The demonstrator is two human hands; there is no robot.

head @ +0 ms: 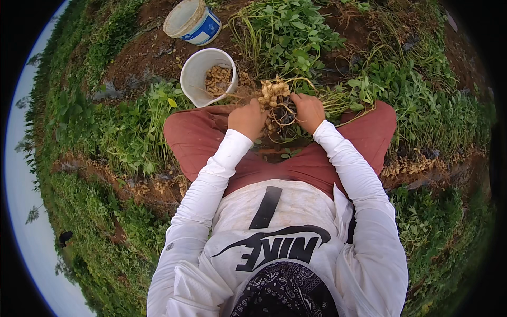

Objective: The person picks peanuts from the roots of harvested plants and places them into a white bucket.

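In front of my lap, a cluster of unshelled peanuts (273,92) hangs on the roots of a peanut plant (336,99), whose leafy stems lie to the right. My right hand (311,111) is closed on the plant's stems and roots, right of the cluster. My left hand (248,120) is at the cluster's lower left, its fingers curled against the peanuts; whether it grips any is hidden. Left of the hands, a white plastic bucket (190,79) stands tilted with loose peanuts (218,80) inside.
A second white bucket with a blue label (202,28) lies beyond the first. Pulled peanut plants (293,35) are heaped ahead. Rows of uprooted plants with exposed peanuts (414,165) run along both sides. Brown soil (136,59) and bits of plastic film show between the plants.
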